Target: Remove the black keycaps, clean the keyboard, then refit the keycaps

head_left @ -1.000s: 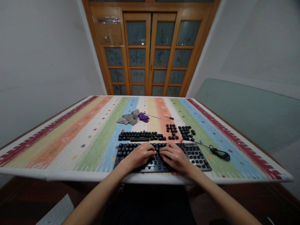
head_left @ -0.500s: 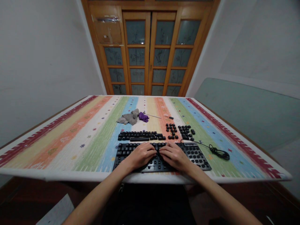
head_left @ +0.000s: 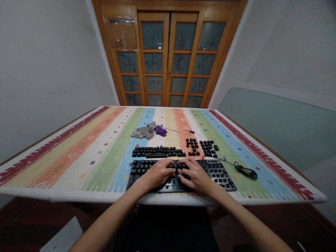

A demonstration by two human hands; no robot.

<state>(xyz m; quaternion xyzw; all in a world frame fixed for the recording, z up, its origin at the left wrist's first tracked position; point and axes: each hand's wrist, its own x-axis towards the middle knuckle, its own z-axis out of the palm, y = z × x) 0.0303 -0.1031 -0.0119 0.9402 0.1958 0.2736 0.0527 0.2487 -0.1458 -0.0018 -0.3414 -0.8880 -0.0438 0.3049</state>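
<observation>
A black keyboard [head_left: 223, 176] lies at the near edge of the table, with keycaps on its upper left part and bare key switches over much of the rest. Over its middle, my left hand [head_left: 160, 172] is closed, thumb and fingers drawn together at the keys. Whatever it may hold is too small to make out. Close beside it, my right hand [head_left: 193, 174] rests on the keyboard with its fingers bent but spread apart, and no object shows in it. Behind the keyboard, loose keycaps [head_left: 179, 151] stand in rows around a long space bar [head_left: 156, 155].
More loose keycaps [head_left: 207, 147] sit in groups at the back right. The keyboard's cable [head_left: 245, 170] is coiled on the right. Farther back lie a grey cloth [head_left: 145, 131], a purple cloth [head_left: 161, 131], a thin rod [head_left: 172, 129] and a small black-ended tool [head_left: 192, 132].
My right hand's fingers have spread apart and shifted slightly on the keyboard. My left hand has stayed almost in place, its fingers bending a little more.
</observation>
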